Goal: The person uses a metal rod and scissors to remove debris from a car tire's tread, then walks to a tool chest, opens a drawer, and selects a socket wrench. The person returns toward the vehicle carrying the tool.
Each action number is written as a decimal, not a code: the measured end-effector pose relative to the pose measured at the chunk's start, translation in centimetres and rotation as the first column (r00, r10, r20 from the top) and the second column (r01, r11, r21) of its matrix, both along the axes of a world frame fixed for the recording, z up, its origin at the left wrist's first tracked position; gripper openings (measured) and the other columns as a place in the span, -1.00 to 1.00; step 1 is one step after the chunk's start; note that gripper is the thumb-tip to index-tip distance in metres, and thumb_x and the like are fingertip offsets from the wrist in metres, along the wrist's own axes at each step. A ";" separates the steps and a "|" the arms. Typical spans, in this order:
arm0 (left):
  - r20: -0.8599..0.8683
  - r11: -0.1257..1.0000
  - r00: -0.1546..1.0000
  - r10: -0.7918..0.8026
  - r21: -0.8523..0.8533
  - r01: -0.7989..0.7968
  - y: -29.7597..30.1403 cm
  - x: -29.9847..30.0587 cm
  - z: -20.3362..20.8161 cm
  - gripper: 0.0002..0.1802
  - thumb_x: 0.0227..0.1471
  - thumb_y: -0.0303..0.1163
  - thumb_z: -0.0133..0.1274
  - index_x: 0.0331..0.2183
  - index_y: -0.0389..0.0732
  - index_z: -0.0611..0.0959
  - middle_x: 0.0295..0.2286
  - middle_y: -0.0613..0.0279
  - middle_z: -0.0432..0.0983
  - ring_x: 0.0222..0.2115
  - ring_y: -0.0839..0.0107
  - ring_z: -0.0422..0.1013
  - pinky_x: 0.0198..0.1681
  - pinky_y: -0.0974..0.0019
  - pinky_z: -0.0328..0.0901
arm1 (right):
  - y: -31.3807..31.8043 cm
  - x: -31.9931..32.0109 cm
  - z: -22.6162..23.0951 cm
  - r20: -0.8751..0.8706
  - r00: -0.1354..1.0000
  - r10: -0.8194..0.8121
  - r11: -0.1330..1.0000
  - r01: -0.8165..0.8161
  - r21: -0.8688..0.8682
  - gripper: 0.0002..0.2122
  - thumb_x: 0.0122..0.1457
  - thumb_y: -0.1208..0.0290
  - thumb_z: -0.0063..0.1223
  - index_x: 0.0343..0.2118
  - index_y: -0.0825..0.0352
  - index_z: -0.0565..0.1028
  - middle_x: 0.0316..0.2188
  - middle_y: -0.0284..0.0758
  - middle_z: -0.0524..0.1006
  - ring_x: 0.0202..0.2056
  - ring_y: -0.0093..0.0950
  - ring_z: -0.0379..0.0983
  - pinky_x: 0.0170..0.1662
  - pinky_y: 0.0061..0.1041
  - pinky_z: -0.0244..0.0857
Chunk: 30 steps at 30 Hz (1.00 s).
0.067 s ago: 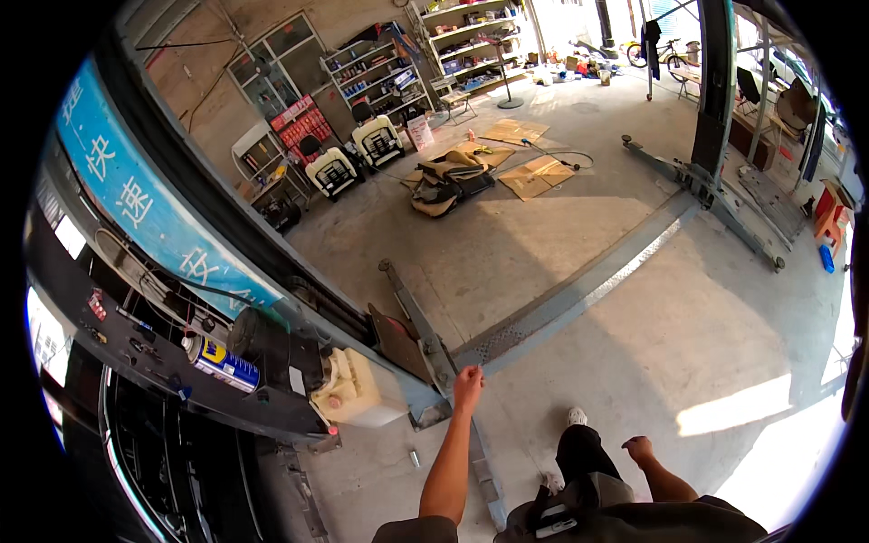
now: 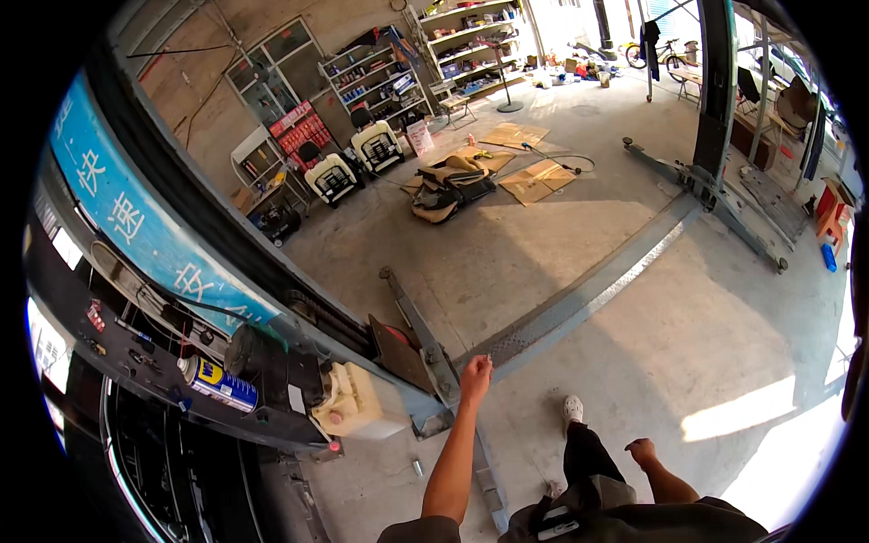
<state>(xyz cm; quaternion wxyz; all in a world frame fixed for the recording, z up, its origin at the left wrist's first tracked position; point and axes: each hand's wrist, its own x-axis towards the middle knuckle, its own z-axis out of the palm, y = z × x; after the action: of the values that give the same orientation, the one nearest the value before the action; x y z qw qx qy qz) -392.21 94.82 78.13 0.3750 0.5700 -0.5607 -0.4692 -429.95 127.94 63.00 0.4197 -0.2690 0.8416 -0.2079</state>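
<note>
My left hand is held out in front of me over the floor, its fingers pinched closed. Whatever small thing may be between the fingertips is too small to name. Lower down on the right, my right hand hangs beside my body with the fingers curled in, and nothing shows in it. Neither hand touches anything around it. Just beyond the left hand in the picture runs a grey metal floor plate of a car lift. A yellowish plastic jug stands left of my left forearm.
A blue-and-yellow spray can stands on a dark ledge at the left. Lift arms lie low near the post. Farther off are a dark-and-tan seat cover, cardboard sheets, two car seats and shelves.
My white-shoed foot has moved a little forward. The left hand sits slightly higher in the picture, and the whole view has shifted a bit.
</note>
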 end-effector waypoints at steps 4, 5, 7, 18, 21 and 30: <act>0.215 0.921 0.951 -0.221 -0.276 0.276 -11.8 -7.6 3.8 -0.71 0.11 -0.28 0.03 -0.17 -0.24 0.54 -0.48 0.22 0.52 -0.50 0.42 0.43 -0.39 0.33 0.33 | -9.5 -2.2 -7.4 -0.010 1.000 -0.002 0.990 0.003 0.143 -0.81 -0.19 0.33 0.19 -0.51 0.30 0.65 -0.44 -0.12 0.60 -0.31 -0.21 0.54 -0.18 -0.31 0.40; 0.257 0.931 0.933 -0.253 -0.199 0.307 -13.8 -6.9 2.5 -0.72 0.08 -0.28 0.03 -0.18 -0.22 0.55 -0.46 0.16 0.55 -0.45 0.32 0.47 -0.36 0.27 0.34 | -12.3 -1.4 -7.7 0.026 1.000 0.015 0.969 -0.021 0.246 -0.82 -0.18 0.31 0.19 -0.52 0.29 0.65 -0.43 -0.12 0.60 -0.31 -0.20 0.54 -0.16 -0.30 0.40; 0.315 0.939 0.900 -0.302 -0.064 0.337 -16.8 -5.4 -2.9 -0.69 0.03 -0.26 0.05 -0.19 -0.19 0.55 -0.44 0.10 0.57 -0.39 0.21 0.51 -0.32 0.19 0.36 | -18.0 -2.0 -11.3 -0.197 0.974 0.115 0.991 -0.097 0.096 -0.77 -0.16 0.28 0.17 -0.44 0.28 0.65 -0.37 -0.11 0.60 -0.25 -0.18 0.54 -0.12 -0.29 0.39; 0.324 0.079 0.722 0.612 0.883 -0.463 -8.4 21.1 -20.6 -0.83 -0.02 -0.31 0.06 -0.50 -0.21 0.56 -0.62 0.17 0.42 -0.65 0.37 0.32 -0.62 0.27 0.22 | -67.7 0.7 -5.1 -0.118 0.849 0.515 0.857 -0.512 0.060 -0.73 -0.11 0.17 0.14 -0.49 0.29 0.64 -0.44 -0.09 0.59 -0.30 -0.12 0.52 -0.16 -0.25 0.39; 0.404 -0.044 0.664 0.629 0.871 -0.489 -17.2 23.8 -20.5 -0.79 -0.03 -0.26 0.05 -0.47 -0.22 0.58 -0.55 0.10 0.46 -0.55 0.29 0.37 -0.51 0.21 0.26 | -82.1 4.8 -4.3 -0.129 0.914 0.386 0.912 -0.399 -0.099 -0.74 -0.09 0.22 0.11 -0.47 0.34 0.62 -0.46 -0.09 0.59 -0.35 -0.16 0.53 -0.24 -0.26 0.37; 0.387 0.738 0.847 0.365 0.435 -0.516 -72.0 30.7 -23.2 -0.60 -0.06 -0.10 0.03 -0.35 -0.26 0.65 -0.35 -0.07 0.57 -0.26 0.06 0.50 -0.19 0.09 0.35 | -110.4 16.9 -1.9 -0.085 0.854 0.513 0.858 -0.512 0.037 -0.76 -0.09 0.29 0.16 -0.44 0.37 0.62 -0.51 -0.15 0.55 -0.44 -0.31 0.48 -0.35 -0.36 0.33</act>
<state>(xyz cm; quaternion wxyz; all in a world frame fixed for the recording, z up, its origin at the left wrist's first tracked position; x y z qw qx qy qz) -361.46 22.86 54.96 0.2245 0.8267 -0.3052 -0.4160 -413.04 17.55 61.10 0.4226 -0.4897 0.7593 -0.0706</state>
